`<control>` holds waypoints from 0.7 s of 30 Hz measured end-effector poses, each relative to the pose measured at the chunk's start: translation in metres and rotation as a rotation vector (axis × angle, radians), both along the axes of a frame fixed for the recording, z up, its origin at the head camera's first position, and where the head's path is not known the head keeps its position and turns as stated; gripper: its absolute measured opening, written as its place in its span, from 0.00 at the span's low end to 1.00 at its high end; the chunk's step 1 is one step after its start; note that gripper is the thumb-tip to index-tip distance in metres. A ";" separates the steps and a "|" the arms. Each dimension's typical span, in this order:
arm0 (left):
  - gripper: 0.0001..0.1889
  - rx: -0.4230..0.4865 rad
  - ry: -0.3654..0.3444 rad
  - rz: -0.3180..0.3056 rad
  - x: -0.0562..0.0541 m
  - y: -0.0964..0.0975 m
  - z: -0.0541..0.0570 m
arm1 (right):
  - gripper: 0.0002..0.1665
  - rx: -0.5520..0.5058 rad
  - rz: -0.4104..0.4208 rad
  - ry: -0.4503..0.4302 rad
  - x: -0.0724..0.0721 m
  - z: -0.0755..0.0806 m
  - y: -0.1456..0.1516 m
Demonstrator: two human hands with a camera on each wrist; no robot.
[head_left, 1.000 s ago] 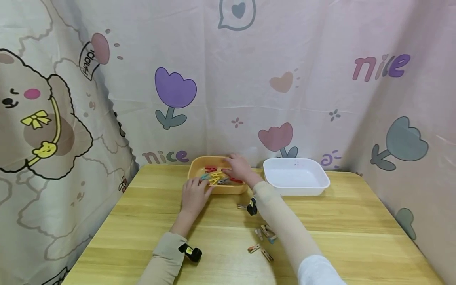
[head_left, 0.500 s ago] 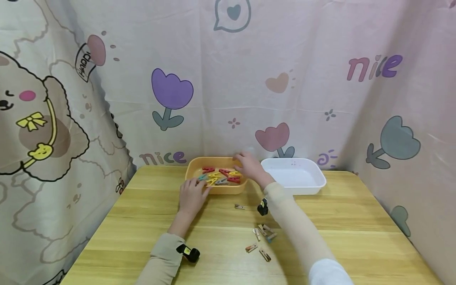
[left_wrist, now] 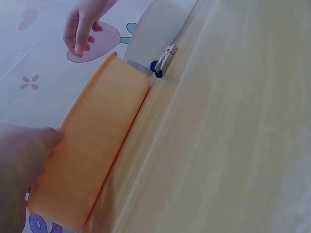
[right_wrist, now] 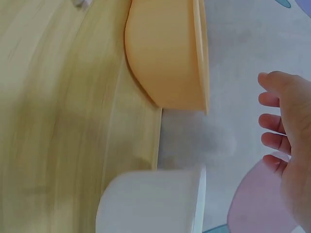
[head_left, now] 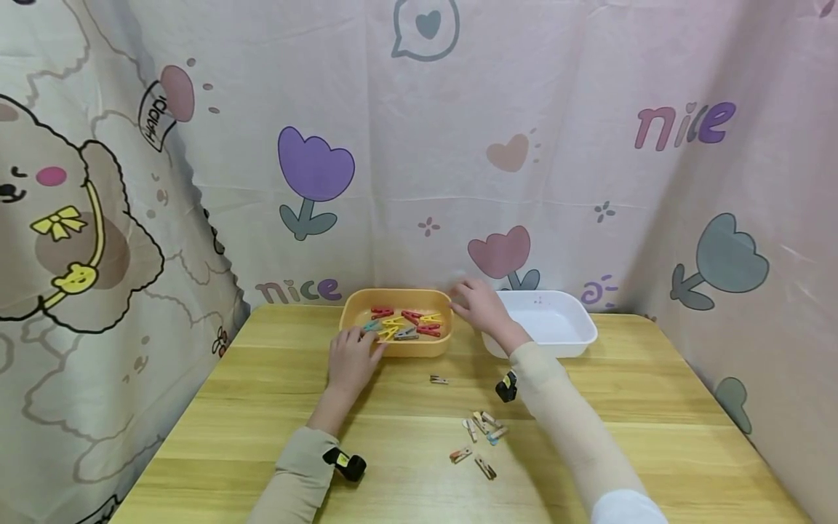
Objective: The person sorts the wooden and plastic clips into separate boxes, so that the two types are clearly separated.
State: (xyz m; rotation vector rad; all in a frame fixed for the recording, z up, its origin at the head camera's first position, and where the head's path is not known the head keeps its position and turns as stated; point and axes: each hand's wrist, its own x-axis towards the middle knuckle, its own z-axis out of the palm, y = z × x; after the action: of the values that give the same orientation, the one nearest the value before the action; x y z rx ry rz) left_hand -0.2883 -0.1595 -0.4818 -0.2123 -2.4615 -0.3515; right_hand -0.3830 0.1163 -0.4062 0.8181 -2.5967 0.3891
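Observation:
My left hand point(head_left: 351, 358) holds the near left corner of an orange plastic tub point(head_left: 396, 349). In the left wrist view the thumb lies at the tub's rim point(left_wrist: 64, 121). Inside the tub lie several red, yellow, blue and grey clothespins point(head_left: 401, 324). My right hand point(head_left: 483, 306) hovers over the gap between that tub and a white tub point(head_left: 563, 351). Its fingers point(right_wrist: 274, 121) are loosely bent and hold nothing, as the right wrist view shows.
One wooden clothespin point(head_left: 439, 379) lies in front of the orange tub. Nearer on the wooden table point(head_left: 262, 407) are several more wooden clothespins point(head_left: 486, 466). A printed curtain point(head_left: 406, 145) hangs right behind the tubs.
My right hand has moved right, from over the orange tub's clothespins to beyond its right rim. My left hand has stayed at the tub's corner.

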 end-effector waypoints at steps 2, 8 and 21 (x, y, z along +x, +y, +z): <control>0.16 -0.002 -0.002 0.001 0.000 0.000 0.000 | 0.18 -0.002 -0.013 0.010 0.002 0.000 0.006; 0.16 -0.001 -0.002 -0.009 -0.001 -0.001 0.001 | 0.16 -0.031 -0.032 0.039 0.009 -0.003 0.024; 0.18 0.004 -0.051 -0.009 0.001 0.000 0.005 | 0.12 -0.115 -0.058 0.083 0.024 -0.016 0.067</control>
State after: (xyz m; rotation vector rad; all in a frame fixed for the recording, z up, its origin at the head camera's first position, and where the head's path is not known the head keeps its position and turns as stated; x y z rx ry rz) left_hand -0.2873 -0.1597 -0.4767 -0.2147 -2.5101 -0.3697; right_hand -0.3593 0.1834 -0.4224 0.7029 -2.4898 0.4725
